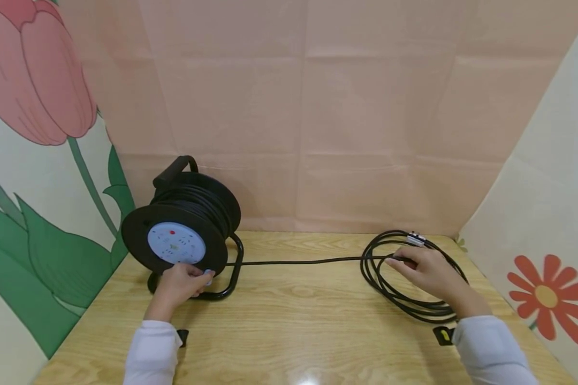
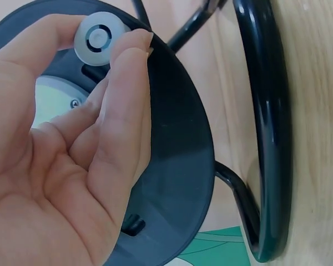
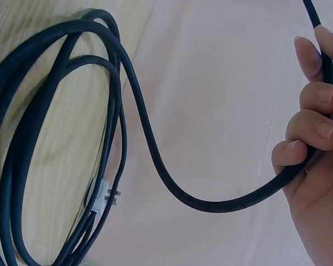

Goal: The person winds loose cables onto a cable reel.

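A black cable reel point(image 1: 139, 238) stands at the left of the table, with a pale socket panel point(image 1: 175, 243) on its front face. My left hand point(image 1: 179, 286) pinches the small round whitish knob point(image 2: 99, 40) near the rim of the reel's disc, between thumb and fingers. From the reel a black cable point(image 1: 289, 262) runs nearly straight to the right. My right hand point(image 1: 428, 271) has its fingers curled round this cable, seen closely in the right wrist view. Beyond that grip the cable point(image 3: 211, 206) sags and joins a loose coil on the table.
A white plug point(image 1: 416, 239) with metal pins lies at the back of the coil. The reel's black tube stand point(image 1: 233, 270) rests on the wooden table point(image 1: 298, 321). A pinkish cloth point(image 1: 318, 133) hangs behind, and flower-printed panels flank both sides.
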Available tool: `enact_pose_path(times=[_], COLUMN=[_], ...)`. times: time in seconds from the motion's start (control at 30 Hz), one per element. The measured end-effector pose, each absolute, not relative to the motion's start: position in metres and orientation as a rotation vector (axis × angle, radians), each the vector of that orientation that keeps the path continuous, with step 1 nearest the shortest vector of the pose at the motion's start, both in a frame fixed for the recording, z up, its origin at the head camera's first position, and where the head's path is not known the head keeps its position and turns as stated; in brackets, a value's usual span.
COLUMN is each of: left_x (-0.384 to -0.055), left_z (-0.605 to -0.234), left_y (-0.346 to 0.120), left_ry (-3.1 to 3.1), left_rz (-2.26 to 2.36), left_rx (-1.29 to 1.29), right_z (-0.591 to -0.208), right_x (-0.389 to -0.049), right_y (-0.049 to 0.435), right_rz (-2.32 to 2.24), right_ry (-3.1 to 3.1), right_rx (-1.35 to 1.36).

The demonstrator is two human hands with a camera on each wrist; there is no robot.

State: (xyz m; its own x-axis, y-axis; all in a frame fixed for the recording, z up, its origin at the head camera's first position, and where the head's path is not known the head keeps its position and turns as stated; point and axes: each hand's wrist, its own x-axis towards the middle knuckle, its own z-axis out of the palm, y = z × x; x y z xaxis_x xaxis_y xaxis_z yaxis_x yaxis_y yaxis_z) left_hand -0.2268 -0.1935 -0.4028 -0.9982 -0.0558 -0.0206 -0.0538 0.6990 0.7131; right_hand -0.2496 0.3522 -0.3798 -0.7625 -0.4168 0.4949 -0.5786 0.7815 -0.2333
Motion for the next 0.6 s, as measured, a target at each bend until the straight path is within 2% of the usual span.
enact_pose_path(times=[0.6], left_x=[-0.228], left_z=[-0.419], left_y=[-0.217], left_ry=[-2.844], left_rz=[-1.403], left_rx=[0.176], right_z=[-0.392], right_x=[-0.252], right_y=[0.342], right_rz=[0.424], right_ry=[-2.479], right_rx=[0.763])
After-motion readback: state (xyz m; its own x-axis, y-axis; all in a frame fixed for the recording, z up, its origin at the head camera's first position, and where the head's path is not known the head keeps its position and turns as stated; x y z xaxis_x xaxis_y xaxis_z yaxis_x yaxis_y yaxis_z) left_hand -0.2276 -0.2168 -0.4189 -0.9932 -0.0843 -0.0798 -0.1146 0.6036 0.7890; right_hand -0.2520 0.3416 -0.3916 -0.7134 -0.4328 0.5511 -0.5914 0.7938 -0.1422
